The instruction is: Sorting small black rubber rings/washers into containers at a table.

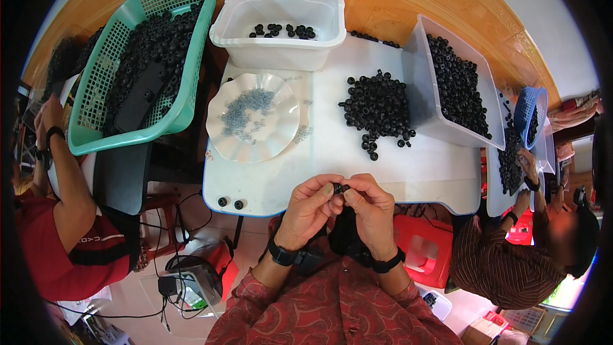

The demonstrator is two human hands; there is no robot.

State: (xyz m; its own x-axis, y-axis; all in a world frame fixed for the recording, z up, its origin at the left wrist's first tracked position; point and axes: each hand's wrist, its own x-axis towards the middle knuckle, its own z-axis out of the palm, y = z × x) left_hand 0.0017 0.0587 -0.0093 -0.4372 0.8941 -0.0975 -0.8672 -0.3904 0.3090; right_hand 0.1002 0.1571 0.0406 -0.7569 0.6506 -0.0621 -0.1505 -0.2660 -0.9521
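Close in front of my chest, just past the table's near edge, both hands meet with fingertips together. A small round black plastic part [338, 188] is pinched between the thumb and fingers of my left hand [305, 212]. My right hand [373, 216] has its thumb and forefinger closed on the same part from the other side. Ahead lies a loose pile of similar black parts [378, 103]. To the left of the pile, a scalloped white plate [281, 139] carries many tiny clear bluish pieces [242, 114]. Two black parts [230, 203] sit at the table's near left corner.
At the back stands a white tub [274, 56] with some black parts. A translucent bin [440, 121] full of them stands right, and a green basket [83, 140] left. Co-workers sit on both sides, one by a blue basket [525, 115]. Red stools [418, 252] and cables are below.
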